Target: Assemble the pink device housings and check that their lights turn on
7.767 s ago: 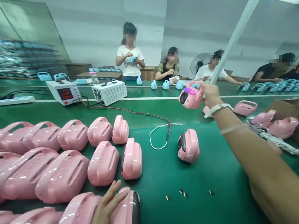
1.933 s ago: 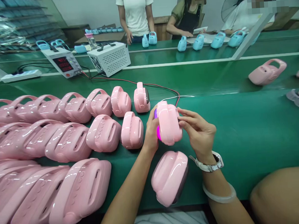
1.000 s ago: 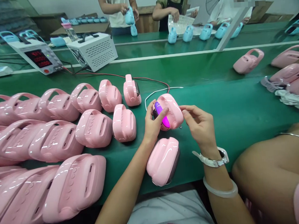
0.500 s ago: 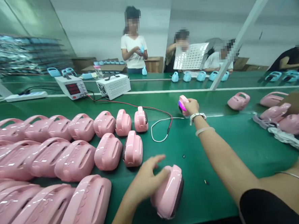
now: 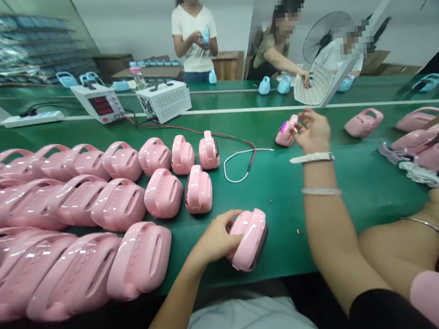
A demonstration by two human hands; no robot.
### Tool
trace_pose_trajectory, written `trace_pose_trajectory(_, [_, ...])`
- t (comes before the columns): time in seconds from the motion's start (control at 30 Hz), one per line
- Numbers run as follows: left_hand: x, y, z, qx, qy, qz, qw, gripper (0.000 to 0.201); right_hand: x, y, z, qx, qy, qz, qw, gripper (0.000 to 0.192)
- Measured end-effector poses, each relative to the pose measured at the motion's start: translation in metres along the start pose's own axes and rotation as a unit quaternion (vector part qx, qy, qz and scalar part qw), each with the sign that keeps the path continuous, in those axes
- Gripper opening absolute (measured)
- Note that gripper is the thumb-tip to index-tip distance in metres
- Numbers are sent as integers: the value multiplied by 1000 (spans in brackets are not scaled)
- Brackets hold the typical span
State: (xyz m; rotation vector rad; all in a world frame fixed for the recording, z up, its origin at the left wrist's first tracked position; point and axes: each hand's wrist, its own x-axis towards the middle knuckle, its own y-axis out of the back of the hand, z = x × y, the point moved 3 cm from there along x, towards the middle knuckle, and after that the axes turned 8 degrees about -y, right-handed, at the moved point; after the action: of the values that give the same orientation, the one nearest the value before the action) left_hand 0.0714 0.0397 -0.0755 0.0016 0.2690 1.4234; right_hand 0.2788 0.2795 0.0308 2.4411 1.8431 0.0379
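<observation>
My left hand (image 5: 218, 236) is closed round the handle of a pink portable speaker (image 5: 249, 244) near the table's front edge; its dark front faces right, and some fingers are hidden behind the handle. Farther back, my right hand (image 5: 312, 131), with a white band at the wrist, has its fingers spread beside another pink speaker (image 5: 285, 134) that glows purple. Its fingertips are at that speaker's edge; whether they touch it I cannot tell. A white cable (image 5: 230, 176) joined to a red wire lies left of the glowing speaker.
Rows of pink speakers (image 5: 139, 258) fill the left side. Behind them stand a power supply (image 5: 99, 103) and a white metal box (image 5: 164, 101). More pink speakers (image 5: 363, 122) and a co-worker's braceleted arm (image 5: 427, 221) are at right. People handle blue units across the line.
My left hand has closed on the near speaker's handle. My right hand has loosened from the glowing speaker and its fingers have spread. Across the line, a person has lowered the white tray.
</observation>
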Motion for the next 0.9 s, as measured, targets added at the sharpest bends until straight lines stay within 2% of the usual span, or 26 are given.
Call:
trace_pose_trajectory(0.1, [0, -3, -5, -149, 0, 25, 989, 62, -62, 19, 15, 72, 12, -81, 994, 24])
trace_pose_trajectory(0.13, [-1, -6, -5, -218, -7, 29, 975, 63, -89, 21, 24, 120, 42, -153, 980, 20])
trace_pose_trajectory(0.17, [-2, -11, -4, -288, -16, 39, 957, 62, -117, 24, 36, 141, 80, -190, 968, 19])
trace_pose_trajectory(0.2, [-3, -17, -4, -354, -24, 53, 934, 62, -143, 26, 50, 128, 99, -204, 965, 22])
trace_pose_trajectory(0.3, [-7, -40, -3, -481, -22, 82, 873, 60, -207, 26, 94, 41, 87, -251, 963, 49])
trace_pose_trajectory(0.37, [-10, -55, -4, -519, -4, 45, 854, 60, -230, 31, 111, 11, 94, -220, 971, 52])
trace_pose_trajectory(0.43, [-13, -68, -4, -544, 16, -9, 839, 61, -238, 40, 116, 2, 100, -210, 973, 50])
trace_pose_trajectory(0.5, [-16, -76, -3, -554, 31, -31, 832, 64, -239, 47, 116, 5, 102, -247, 964, 54])
trace_pose_trajectory(0.53, [-18, -78, -2, -548, 34, -19, 836, 66, -239, 50, 115, 5, 111, -271, 956, 63])
trace_pose_trajectory(0.6, [-20, -79, 2, -514, 32, 44, 856, 70, -239, 53, 114, -5, 149, -298, 943, 91])
trace_pose_trajectory(0.67, [-24, -78, 6, -479, 26, 96, 872, 76, -240, 54, 117, -6, 197, -275, 941, 104])
trace_pose_trajectory(0.7, [-26, -78, 8, -467, 26, 99, 878, 79, -240, 55, 120, 5, 209, -241, 948, 101])
trace_pose_trajectory(0.77, [-30, -74, 9, -435, 23, 83, 896, 79, -236, 58, 126, 57, 198, -157, 966, 82])
trace_pose_trajectory(0.83, [-33, -64, 7, -389, 11, 88, 917, 69, -225, 62, 128, 125, 135, -98, 978, 62])
trace_pose_trajectory(0.9, [-31, -54, 4, -373, 8, 98, 923, 57, -211, 68, 124, 180, 52, -73, 980, 53])
